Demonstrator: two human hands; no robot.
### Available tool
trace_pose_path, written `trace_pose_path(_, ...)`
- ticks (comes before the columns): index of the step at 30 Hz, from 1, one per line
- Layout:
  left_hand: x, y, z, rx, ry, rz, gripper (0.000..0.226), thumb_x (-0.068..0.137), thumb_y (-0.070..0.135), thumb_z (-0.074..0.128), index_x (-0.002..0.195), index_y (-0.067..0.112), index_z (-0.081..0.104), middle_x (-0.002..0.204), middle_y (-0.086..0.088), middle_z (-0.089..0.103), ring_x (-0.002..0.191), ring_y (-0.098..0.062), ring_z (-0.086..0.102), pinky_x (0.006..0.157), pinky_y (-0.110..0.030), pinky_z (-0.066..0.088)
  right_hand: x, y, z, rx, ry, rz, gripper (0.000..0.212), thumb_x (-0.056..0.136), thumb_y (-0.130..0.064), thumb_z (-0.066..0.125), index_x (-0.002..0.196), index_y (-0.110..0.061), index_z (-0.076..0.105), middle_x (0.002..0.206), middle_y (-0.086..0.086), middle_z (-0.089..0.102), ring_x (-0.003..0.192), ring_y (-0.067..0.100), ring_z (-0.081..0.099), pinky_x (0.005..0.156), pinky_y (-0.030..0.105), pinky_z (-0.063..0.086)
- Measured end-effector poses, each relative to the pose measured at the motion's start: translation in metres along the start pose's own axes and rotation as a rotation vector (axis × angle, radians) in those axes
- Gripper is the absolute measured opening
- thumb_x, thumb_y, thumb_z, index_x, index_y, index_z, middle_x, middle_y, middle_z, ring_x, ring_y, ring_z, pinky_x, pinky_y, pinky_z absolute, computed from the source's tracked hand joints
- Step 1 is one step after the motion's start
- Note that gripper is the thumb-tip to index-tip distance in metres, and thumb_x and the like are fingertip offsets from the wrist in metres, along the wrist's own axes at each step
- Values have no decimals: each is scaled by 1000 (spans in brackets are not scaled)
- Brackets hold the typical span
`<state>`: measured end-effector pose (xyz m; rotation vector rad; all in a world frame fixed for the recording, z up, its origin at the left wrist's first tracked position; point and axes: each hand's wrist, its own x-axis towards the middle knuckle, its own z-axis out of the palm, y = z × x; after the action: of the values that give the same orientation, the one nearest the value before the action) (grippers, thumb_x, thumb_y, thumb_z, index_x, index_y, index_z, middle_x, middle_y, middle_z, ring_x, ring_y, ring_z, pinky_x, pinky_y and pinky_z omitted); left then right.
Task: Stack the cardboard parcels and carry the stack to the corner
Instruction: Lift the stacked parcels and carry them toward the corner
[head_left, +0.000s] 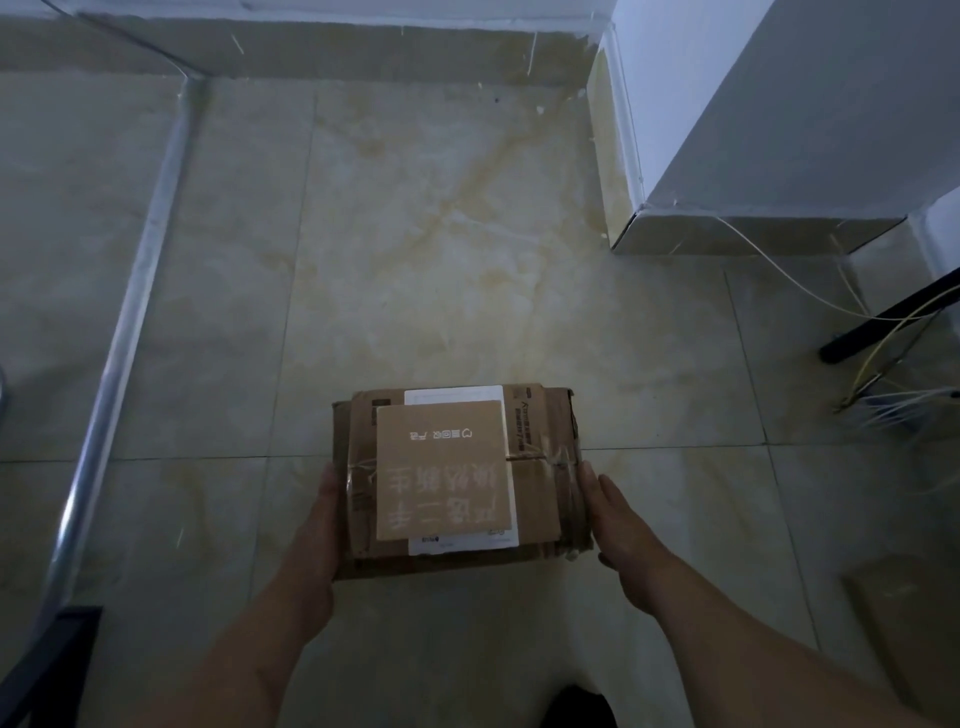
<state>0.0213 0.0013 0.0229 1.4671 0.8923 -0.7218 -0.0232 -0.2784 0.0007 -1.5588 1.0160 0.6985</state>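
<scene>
A stack of cardboard parcels (540, 499) is in front of me, low over the tiled floor. A small flat brown parcel with white print (441, 473) lies on top, over a white-labelled one, with larger taped brown boxes beneath. My left hand (319, 525) presses flat against the stack's left side. My right hand (618, 525) lies against its right side, fingers straight. Whether the stack rests on the floor or is lifted I cannot tell.
The wall corner (597, 57) lies ahead at the far right, beside a white pillar base (727, 228). A metal floor strip (130, 312) runs along the left. Loose cables (883, 358) and a black leg are at right. Another brown box (909, 623) sits at lower right.
</scene>
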Motion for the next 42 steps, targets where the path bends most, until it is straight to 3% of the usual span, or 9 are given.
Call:
trace_pose_path(2,10,-2,1,-30,-1,0,63,98,65,29,97,22,75,79,-3,82,61,-14,78,65,-33,51,12,4,-1,-6,-29,-12,142,48,-107,39,166,-33,20,170,6,34,154,34,33,122,63,27)
trace_pose_path(6,22,-6,8,-30,-33,-2,56,103,56,30,95,20,73,71,1,81,62,-15,78,62,-32,51,24,4,1,53,-122,0,104,74,-95,37,162,-42,27,165,3,43,148,35,43,116,59,35)
trace_pose_path(10,34,-18,5,-67,2,-11,59,103,57,32,122,14,68,114,-18,76,101,-37,72,78,-42,57,27,2,6,94,-142,2,88,78,-91,37,156,-50,35,157,-2,52,140,31,52,105,54,44)
trace_pose_path(14,36,-21,2,-49,29,-40,65,98,64,39,137,17,58,120,-16,74,105,-38,71,79,-44,58,20,-5,1,101,-131,11,79,87,-85,34,157,-50,33,160,-3,50,143,32,49,101,53,42)
trace_pose_path(17,15,1,1,-77,32,-30,61,100,60,38,139,16,55,121,-18,72,105,-39,69,82,-46,57,3,-21,-5,92,-144,19,106,67,-101,39,159,-50,29,159,-2,51,140,32,52,108,57,44)
trace_pose_path(24,-37,83,-8,-27,-7,9,72,93,73,36,131,17,62,116,-16,74,100,-36,72,84,-50,59,-45,-79,-15,94,-141,16,117,52,-108,41,155,-51,39,150,-4,61,130,30,61,107,56,46)
trace_pose_path(31,-76,185,-4,-33,-78,48,49,98,63,36,99,26,68,81,-5,81,85,-32,72,85,-52,57,-88,-166,-35,118,-105,-29,100,69,-97,35,150,-41,48,139,2,69,105,22,67,67,33,44)
trace_pose_path(39,-69,304,25,-89,-87,145,84,65,82,47,109,17,75,102,-16,80,93,-38,74,89,-60,56,-66,-279,-62,124,-86,-114,113,51,-106,42,147,-46,50,137,-3,71,111,25,67,69,33,45)
trace_pose_path(42,-50,345,35,-103,-62,110,123,41,99,54,137,22,59,123,-13,72,103,-37,72,89,-59,56,-46,-323,-73,104,-101,-98,108,55,-107,42,146,-50,49,134,-5,73,113,26,70,73,37,46)
